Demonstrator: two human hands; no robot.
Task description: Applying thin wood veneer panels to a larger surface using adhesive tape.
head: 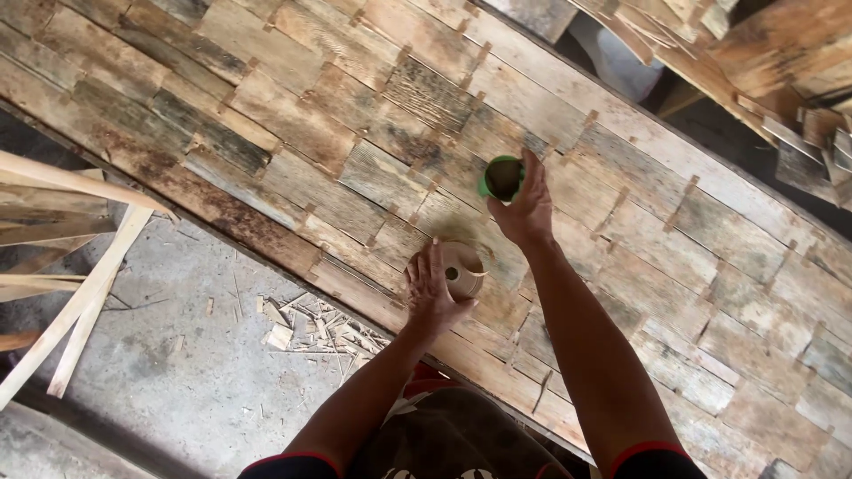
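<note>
Head view: left hand (432, 297) grips tape roll (461, 269); right hand (525, 210) holds green cup (500, 177)

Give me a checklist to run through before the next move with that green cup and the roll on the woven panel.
1. Right hand grips the green cup: ok, fingers wrap its rim.
2. Cup upright: not ok, it tilts with its opening toward the camera.
3. Cup contents: cannot tell, the inside is dark.
4. Left hand steadies the pale roll: ok, palm and fingers rest against it.
5. Roll sits on the woven wood panel: ok, it lies near the panel's lower edge.
6. Ground beside the panel: not ok, wood scraps and loose strips lie there.
</note>
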